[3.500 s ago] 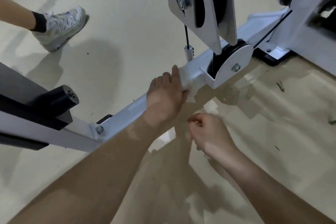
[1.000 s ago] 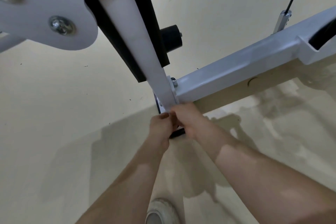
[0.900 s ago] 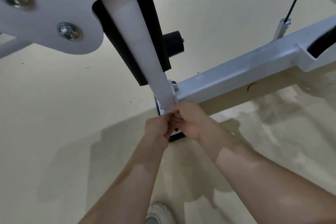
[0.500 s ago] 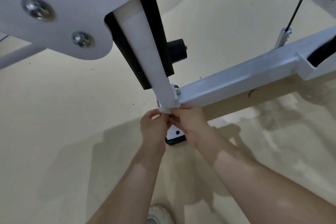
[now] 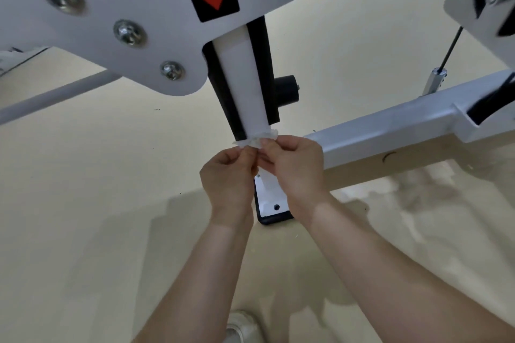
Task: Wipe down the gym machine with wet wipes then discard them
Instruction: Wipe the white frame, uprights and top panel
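Wet wipe (image 5: 257, 139) sits bunched between the person's two hands, right up against the foot of the white upright post (image 5: 242, 86) where it meets the horizontal frame beam (image 5: 390, 131). The left hand (image 5: 228, 178) pinches one side of the wipe with its fingertips, and the right hand (image 5: 295, 170) pinches the other, the two hands close together and nearly touching. The wipe looks thin, limp and damp, so I judge it light and easily torn; it is best gripped by a gathered fold rather than a loose edge, then pressed flat against the painted metal. The machine itself looks rigid and smooth, so the cloth should slide freely. No bin, packet or other container is in sight, only the pale floor (image 5: 83, 203) and a shoe (image 5: 239, 328) below.
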`<state>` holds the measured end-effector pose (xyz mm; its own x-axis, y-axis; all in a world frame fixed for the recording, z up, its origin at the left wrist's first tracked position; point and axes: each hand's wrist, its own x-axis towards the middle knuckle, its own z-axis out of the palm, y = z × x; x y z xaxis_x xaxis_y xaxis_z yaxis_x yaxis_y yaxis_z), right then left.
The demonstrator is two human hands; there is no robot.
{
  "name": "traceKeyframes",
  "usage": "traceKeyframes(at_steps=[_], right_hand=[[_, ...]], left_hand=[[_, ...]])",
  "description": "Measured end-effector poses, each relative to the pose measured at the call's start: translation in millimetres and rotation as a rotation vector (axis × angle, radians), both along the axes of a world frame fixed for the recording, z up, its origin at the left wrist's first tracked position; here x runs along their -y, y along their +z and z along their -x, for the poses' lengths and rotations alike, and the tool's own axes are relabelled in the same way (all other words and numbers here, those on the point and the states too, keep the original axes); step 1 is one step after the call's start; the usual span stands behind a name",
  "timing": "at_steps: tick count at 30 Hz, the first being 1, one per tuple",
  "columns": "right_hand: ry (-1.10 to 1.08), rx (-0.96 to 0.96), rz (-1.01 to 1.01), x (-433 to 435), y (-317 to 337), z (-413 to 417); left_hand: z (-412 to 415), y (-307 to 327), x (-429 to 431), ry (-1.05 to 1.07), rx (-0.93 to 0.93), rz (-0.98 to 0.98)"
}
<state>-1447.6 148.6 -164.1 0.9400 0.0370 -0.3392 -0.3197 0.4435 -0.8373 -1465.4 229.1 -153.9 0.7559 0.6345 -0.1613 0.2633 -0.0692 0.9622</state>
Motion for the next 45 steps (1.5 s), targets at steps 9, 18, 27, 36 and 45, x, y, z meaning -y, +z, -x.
traceKeyframes(at_steps=[9, 18, 27, 36, 45], right_hand=[[-0.072, 0.101, 0.117, -1.6, 40.2, 0.4], [-0.141, 0.299, 0.407, -1.6, 50.4, 7.8], [-0.176, 0.561, 0.560, -3.2, 81.6, 19.6], [-0.050, 0.513, 0.686, 0.8, 50.8, 23.2], [-0.311, 0.595, 0.578, 8.2, 111.3, 9.9]], left_hand=[[1.1, 53.2, 0.1, -0.034, 0.045, -0.264], [-6.6, 58.8, -0.6, -0.056, 0.078, -0.278], [15.7, 84.7, 5.5, -0.305, 0.332, -0.318], [30.4, 53.9, -1.4, -0.476, 0.137, -0.500], [33.9, 113.1, 9.3, -0.438, 0.339, -0.575]])
